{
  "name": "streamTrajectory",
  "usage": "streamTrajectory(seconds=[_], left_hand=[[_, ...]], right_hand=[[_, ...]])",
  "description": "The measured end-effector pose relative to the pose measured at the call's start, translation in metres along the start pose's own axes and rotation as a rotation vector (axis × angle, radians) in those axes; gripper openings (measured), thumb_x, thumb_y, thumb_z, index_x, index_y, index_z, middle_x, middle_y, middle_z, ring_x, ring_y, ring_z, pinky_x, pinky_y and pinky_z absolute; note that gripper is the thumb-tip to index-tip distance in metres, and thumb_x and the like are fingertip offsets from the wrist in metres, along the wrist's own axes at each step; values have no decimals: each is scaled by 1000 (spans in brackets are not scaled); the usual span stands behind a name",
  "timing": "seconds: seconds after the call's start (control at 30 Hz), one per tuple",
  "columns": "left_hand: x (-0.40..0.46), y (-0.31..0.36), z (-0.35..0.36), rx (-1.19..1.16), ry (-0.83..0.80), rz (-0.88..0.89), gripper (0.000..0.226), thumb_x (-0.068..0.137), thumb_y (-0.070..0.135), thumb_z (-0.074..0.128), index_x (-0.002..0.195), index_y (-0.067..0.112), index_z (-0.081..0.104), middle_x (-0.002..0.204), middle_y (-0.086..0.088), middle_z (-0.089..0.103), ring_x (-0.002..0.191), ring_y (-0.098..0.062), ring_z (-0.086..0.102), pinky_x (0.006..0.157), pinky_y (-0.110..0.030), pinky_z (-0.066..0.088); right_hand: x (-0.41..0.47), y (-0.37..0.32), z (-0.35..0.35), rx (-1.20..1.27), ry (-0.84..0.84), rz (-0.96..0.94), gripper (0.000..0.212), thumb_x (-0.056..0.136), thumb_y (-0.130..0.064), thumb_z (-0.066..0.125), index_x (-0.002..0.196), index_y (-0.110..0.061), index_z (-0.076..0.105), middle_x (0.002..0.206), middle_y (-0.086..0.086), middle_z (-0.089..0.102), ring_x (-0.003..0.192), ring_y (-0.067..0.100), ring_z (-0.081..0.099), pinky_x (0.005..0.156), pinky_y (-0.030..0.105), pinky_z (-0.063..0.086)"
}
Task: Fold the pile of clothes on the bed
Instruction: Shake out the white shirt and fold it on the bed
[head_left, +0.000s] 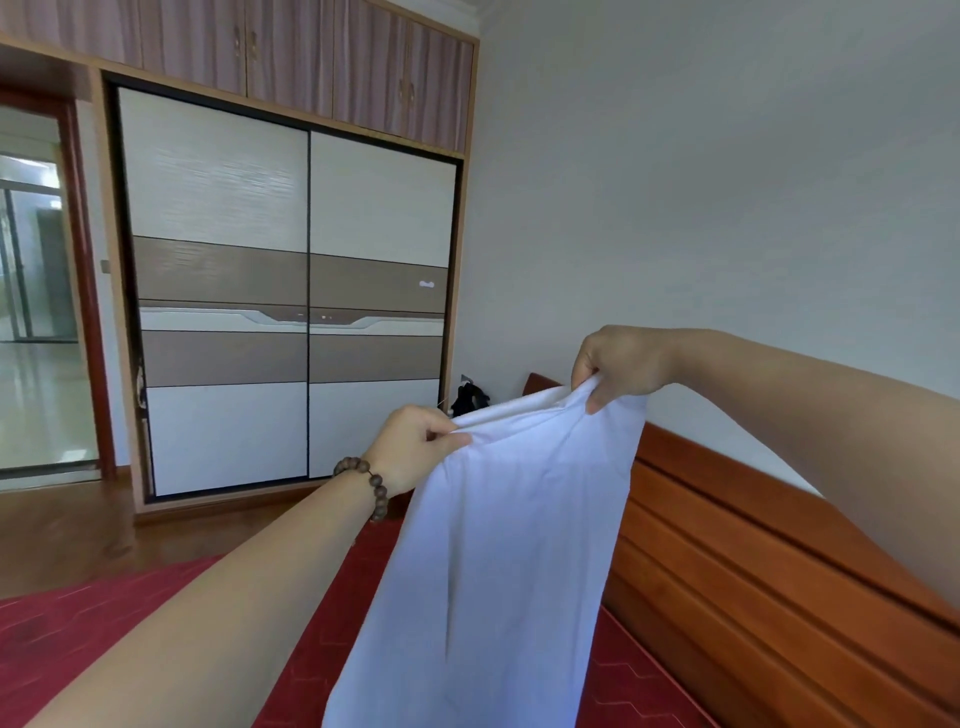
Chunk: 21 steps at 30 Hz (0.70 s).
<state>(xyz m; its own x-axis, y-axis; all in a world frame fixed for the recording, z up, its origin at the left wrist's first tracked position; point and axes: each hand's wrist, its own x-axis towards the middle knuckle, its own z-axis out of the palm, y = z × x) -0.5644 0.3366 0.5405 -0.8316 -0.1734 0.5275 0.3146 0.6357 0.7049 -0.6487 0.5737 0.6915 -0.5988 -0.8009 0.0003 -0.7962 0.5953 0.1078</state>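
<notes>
While both pinch its top edge — left hand, right hand — the white garment hangs below.

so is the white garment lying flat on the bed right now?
No: both the left hand and right hand pinch the top edge of the white garment, holding it up so it hangs over the red bedspread.
</notes>
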Motion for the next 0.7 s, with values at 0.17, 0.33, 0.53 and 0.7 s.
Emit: streamTrajectory(seconds=[0.17, 0.33, 0.53, 0.7], left_hand=[[-1, 14, 12, -49, 142, -109, 39, 101, 17, 41, 61, 14, 40, 60, 3, 40, 59, -13, 38, 53, -22, 31], [-14, 14, 9, 96, 94, -16, 45, 88, 39, 63, 63, 17, 32, 64, 5, 34, 59, -14, 32, 54, -26, 25], [-10, -3, -24, 152, -14, 74, 32, 85, 15, 70, 55, 16, 58, 69, -6, 53, 63, -14, 50, 62, -25, 37], [-7, -5, -33, 154, 20, 99, 28, 77, 17, 78, 54, 18, 62, 65, 4, 49, 60, -4, 48, 60, -16, 37]], right_hand=[[3, -3, 6, 55, -9, 42, 31, 86, -28, 68, 67, -5, 59, 65, 0, 51, 64, 16, 48, 59, 24, 39], [0, -8, 15, 186, 43, 44, 47, 94, -40, 55, 60, -9, 47, 48, -9, 48, 43, 0, 46, 46, 10, 34], [3, -2, 25, 304, 134, 20, 46, 87, -35, 68, 51, -11, 53, 44, -11, 45, 44, 3, 43, 50, 14, 36], [10, -11, 21, 260, 177, 23, 42, 82, -21, 74, 47, -17, 51, 44, -10, 44, 44, 2, 43, 47, 13, 31]])
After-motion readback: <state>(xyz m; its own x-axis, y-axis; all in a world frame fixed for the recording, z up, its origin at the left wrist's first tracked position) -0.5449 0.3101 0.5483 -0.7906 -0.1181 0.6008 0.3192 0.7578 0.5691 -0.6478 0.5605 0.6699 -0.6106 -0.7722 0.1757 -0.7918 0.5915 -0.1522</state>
